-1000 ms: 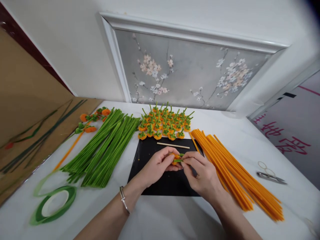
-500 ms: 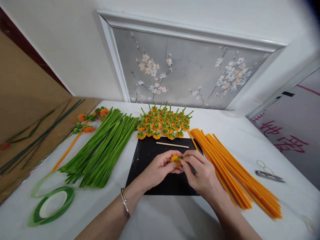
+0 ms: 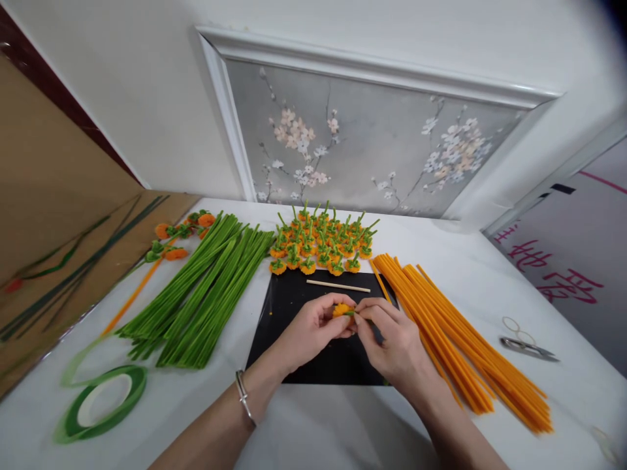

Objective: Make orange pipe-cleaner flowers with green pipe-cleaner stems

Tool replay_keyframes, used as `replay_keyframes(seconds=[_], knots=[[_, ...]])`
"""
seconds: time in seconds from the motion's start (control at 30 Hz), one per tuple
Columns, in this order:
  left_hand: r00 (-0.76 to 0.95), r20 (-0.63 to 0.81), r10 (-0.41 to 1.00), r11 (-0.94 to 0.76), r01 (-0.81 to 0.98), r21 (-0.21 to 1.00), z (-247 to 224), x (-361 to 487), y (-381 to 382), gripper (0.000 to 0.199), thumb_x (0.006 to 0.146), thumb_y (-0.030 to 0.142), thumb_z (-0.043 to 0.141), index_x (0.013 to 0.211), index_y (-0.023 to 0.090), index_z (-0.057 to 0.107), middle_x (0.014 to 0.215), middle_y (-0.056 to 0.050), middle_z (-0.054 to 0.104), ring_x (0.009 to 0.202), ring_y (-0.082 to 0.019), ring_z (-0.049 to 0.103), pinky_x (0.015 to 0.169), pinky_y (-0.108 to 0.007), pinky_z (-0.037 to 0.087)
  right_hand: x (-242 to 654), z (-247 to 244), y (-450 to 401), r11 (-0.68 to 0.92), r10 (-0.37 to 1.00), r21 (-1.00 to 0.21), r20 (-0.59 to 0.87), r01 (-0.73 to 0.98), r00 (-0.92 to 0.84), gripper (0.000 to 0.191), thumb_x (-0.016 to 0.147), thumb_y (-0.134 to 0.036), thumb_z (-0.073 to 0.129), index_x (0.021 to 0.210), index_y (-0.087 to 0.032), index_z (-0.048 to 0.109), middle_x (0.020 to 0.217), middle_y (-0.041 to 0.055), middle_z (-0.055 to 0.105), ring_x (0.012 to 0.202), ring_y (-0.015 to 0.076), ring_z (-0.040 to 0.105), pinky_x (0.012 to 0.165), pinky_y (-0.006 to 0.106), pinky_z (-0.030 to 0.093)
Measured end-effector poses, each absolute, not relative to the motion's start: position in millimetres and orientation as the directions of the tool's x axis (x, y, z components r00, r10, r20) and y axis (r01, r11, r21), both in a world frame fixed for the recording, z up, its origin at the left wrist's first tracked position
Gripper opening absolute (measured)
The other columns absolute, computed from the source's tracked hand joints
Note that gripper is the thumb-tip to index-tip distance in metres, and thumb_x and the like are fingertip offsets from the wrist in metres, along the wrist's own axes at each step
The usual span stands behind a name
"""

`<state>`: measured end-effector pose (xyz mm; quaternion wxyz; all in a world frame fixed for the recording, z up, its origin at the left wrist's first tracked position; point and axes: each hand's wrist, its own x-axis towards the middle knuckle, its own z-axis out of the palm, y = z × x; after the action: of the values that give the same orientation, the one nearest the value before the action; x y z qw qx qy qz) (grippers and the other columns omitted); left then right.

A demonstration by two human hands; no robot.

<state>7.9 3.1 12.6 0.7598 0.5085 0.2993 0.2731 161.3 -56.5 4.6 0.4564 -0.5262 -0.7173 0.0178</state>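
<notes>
Above the black mat (image 3: 313, 362), my left hand (image 3: 313, 324) is closed round a small orange pipe-cleaner flower (image 3: 342, 309). The fingertips of my right hand (image 3: 389, 329) pinch the green piece at the flower's right side; the fingers partly hide it. A thin pale stick (image 3: 337, 286) lies on the mat just beyond my hands. Behind it stand several finished orange flowers (image 3: 323, 241), heads down, with green stems pointing up.
Green pipe cleaners (image 3: 200, 294) lie to the left, orange pipe cleaners (image 3: 455, 333) to the right. A roll of green tape (image 3: 137, 391) is at front left. Thread snips (image 3: 529, 348) lie far right. More orange flowers (image 3: 176, 253) rest at back left, near brown cardboard (image 3: 53, 261).
The flower has turned slightly between my fingers, and less of its green part shows. Both hands stay in nearly the same place. The view has shifted a little.
</notes>
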Motion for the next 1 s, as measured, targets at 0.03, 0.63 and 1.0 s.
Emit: replay_keyframes(seconds=[0.03, 0.63, 1.0], knots=[[0.657, -0.167, 0.736, 0.310, -0.108, 0.945, 12.4, 8.4, 2.8, 0.024, 0.078, 0.026, 0.068, 0.099, 0.016, 0.064, 0.089, -0.002, 0.067, 0.082, -0.014, 0.066, 0.084, -0.029, 0.053, 161.7, 4.4, -56.2, 0.448, 0.771, -0.504, 0.636, 0.739, -0.034, 0.017, 0.087, -0.010, 0.048, 0.080, -0.019, 0.061, 0.086, 0.0072, 0.065, 0.079, 0.0156, 0.064, 0.071, 0.027, 0.055], [0.586, -0.019, 0.810, 0.002, 0.030, 1.000, -7.6, 7.3, 3.6, 0.014, 0.089, 0.029, 0.052, 0.098, 0.019, 0.055, 0.083, -0.001, 0.065, 0.084, -0.017, 0.067, 0.080, -0.031, 0.056, 163.7, -5.0, -56.0, 0.189, 0.909, -0.742, 0.380, 0.643, 0.170, 0.015, 0.086, -0.028, 0.057, 0.085, -0.018, 0.068, 0.070, 0.0035, 0.070, 0.058, 0.0164, 0.065, 0.053, 0.024, 0.052], [0.501, 0.096, 0.860, -0.146, 0.061, 0.987, -11.1, 7.5, 6.0, 0.009, 0.082, 0.019, 0.055, 0.090, 0.017, 0.058, 0.080, -0.001, 0.066, 0.073, -0.014, 0.064, 0.068, -0.023, 0.050, 145.0, -3.5, -58.1, 0.305, 0.887, -0.752, 0.448, 0.584, 0.113, 0.018, 0.089, -0.022, 0.053, 0.087, -0.017, 0.070, 0.073, 0.0048, 0.067, 0.065, 0.0147, 0.063, 0.061, 0.024, 0.051]])
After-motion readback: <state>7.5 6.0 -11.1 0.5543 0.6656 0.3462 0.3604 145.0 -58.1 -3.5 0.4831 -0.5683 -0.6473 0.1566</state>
